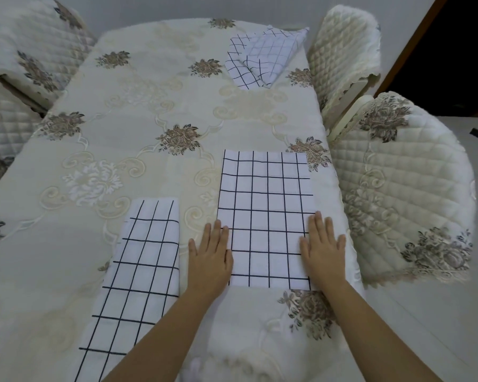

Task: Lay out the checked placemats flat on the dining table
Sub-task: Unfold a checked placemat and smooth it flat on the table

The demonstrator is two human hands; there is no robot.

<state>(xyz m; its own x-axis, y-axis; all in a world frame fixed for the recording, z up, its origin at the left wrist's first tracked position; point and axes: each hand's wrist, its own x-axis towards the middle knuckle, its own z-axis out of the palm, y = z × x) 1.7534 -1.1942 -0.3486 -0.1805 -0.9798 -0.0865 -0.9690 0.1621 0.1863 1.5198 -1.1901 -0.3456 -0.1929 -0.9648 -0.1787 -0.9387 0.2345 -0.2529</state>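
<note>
Fingers (318, 226) flat, left hand (210, 257), right hand (324, 252), placemat (265, 188)

Bench (340, 194) covered by floral cream cloth (138, 111). On the cloth: flat checked placemat (265, 205) near right, second placemat (146, 257) near left, crumpled placemat (262, 56) far right.

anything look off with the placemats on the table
Yes: the far placemat, at the far right of the table, lies askew with a flap folded over itself, not flat. The right placemat, with the left hand and right hand resting on it, and the left placemat lie flat.
</note>
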